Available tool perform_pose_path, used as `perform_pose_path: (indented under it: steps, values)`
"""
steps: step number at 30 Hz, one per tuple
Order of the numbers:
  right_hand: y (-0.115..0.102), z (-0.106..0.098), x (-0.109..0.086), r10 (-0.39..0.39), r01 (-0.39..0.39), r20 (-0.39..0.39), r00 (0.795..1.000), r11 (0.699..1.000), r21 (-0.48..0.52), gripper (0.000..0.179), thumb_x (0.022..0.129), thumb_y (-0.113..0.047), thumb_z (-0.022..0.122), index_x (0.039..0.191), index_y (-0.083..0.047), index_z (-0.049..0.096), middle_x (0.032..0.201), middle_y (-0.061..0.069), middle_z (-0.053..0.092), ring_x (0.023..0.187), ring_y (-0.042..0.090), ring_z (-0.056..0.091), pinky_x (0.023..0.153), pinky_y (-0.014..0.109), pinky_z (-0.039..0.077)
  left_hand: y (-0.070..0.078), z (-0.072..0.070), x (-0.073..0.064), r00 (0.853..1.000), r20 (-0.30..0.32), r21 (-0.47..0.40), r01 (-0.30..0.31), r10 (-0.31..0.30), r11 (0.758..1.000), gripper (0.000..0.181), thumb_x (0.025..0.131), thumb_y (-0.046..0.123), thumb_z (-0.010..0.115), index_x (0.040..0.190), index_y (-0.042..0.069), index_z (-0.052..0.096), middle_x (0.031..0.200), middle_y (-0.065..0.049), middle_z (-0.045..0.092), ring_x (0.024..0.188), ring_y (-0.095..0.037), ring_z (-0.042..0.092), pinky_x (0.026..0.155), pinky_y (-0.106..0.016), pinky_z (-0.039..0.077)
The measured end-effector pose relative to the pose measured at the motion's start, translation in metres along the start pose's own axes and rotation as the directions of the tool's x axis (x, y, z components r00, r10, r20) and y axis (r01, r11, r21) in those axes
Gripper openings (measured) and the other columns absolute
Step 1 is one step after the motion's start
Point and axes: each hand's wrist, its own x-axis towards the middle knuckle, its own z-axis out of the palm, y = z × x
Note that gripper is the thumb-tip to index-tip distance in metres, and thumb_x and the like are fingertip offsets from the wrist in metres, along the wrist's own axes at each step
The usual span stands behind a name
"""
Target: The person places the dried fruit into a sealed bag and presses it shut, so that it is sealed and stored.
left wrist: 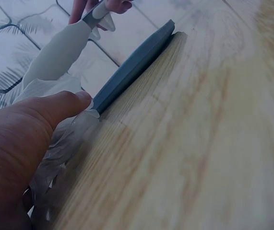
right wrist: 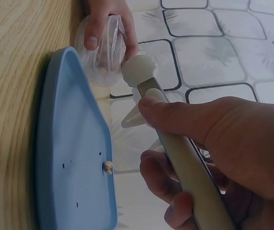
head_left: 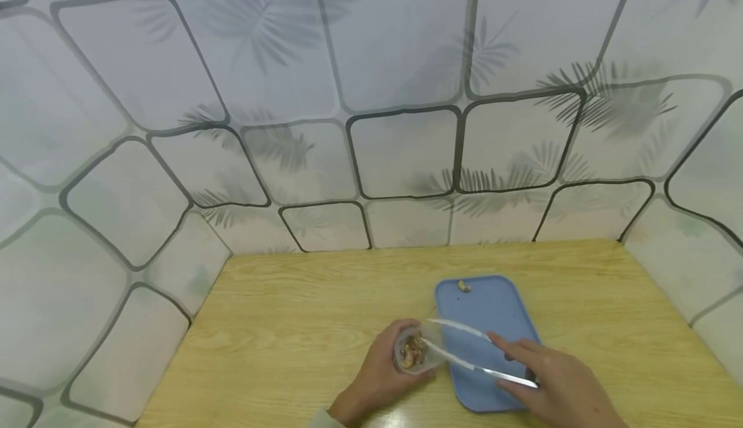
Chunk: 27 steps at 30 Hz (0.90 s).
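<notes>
My left hand (head_left: 383, 363) grips a clear plastic cup (right wrist: 109, 57), tilted toward the tray. Light brown cashews (head_left: 413, 352) are gathered inside the cup. In my right hand (head_left: 560, 376) is a pair of tongs (right wrist: 187, 172) with metal arms and white tips. The tongs stand spread; one tip reaches the cup's mouth, while the other passes above it in the head view. No nut shows between the tips. The blue tray (head_left: 487, 312) lies beneath the tongs, with a single cashew (head_left: 463, 285) near its far left corner.
A wood-grain table (head_left: 302, 325) carries everything. Small dark specks dot the tray around the cashew. Patterned wall panels (head_left: 406, 151) enclose the table at the back and on both sides.
</notes>
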Motion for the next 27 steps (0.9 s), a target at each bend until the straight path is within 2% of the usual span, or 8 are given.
perform_pose_path:
  steps: [4,9,16,22,27]
  values:
    - [0.002,0.0,-0.001,0.036,-0.036,-0.013,0.999,0.999,0.021,0.068,0.079,-0.036,0.097,0.141,-0.021,0.075,0.105,-0.007,0.08,0.074,-0.015,0.05,0.059,0.022,0.046,0.0,-0.001,0.0,1.0,0.008,0.003,0.012,-0.012,1.0,0.077,0.083,0.037,0.096,0.149,0.029,0.055,0.136,0.006,0.069,0.122,-0.011,0.064,0.108,-0.035,0.053]
    - [0.006,0.001,0.0,0.019,-0.017,-0.061,0.998,0.999,0.029,0.069,0.077,-0.033,0.099,0.14,-0.022,0.075,0.097,-0.013,0.076,0.074,-0.015,0.049,0.058,0.021,0.045,0.0,-0.001,0.0,1.0,0.009,0.011,0.012,-0.012,1.0,0.077,0.083,0.037,0.096,0.149,0.029,0.055,0.136,0.006,0.069,0.122,-0.01,0.064,0.108,-0.035,0.053]
    - [0.006,-0.001,0.003,0.054,-0.052,-0.046,0.997,0.998,0.045,0.067,0.079,-0.032,0.098,0.141,-0.023,0.075,0.095,-0.015,0.074,0.072,-0.015,0.045,0.057,0.02,0.041,0.001,0.001,-0.001,1.0,0.003,0.0,0.023,-0.023,1.0,0.077,0.083,0.036,0.096,0.148,0.03,0.056,0.135,0.006,0.07,0.121,-0.011,0.064,0.108,-0.034,0.052]
    - [0.012,-0.002,0.008,0.012,-0.003,-0.132,0.991,0.997,0.072,0.07,0.076,-0.025,0.1,0.141,-0.02,0.075,0.088,-0.022,0.068,0.074,-0.014,0.048,0.057,0.018,0.043,0.001,0.0,0.0,1.0,0.002,0.012,0.013,-0.013,1.0,0.077,0.083,0.036,0.096,0.148,0.028,0.056,0.136,0.006,0.07,0.122,-0.011,0.064,0.108,-0.036,0.053]
    - [0.017,-0.005,0.014,0.061,-0.051,-0.132,0.989,0.996,0.075,0.068,0.077,-0.026,0.099,0.14,-0.018,0.075,0.087,-0.025,0.068,0.074,-0.014,0.049,0.057,0.018,0.045,0.0,0.0,0.0,1.0,0.003,0.02,0.009,-0.009,1.0,0.077,0.083,0.037,0.096,0.148,0.028,0.055,0.138,0.005,0.069,0.124,-0.012,0.064,0.11,-0.037,0.054]
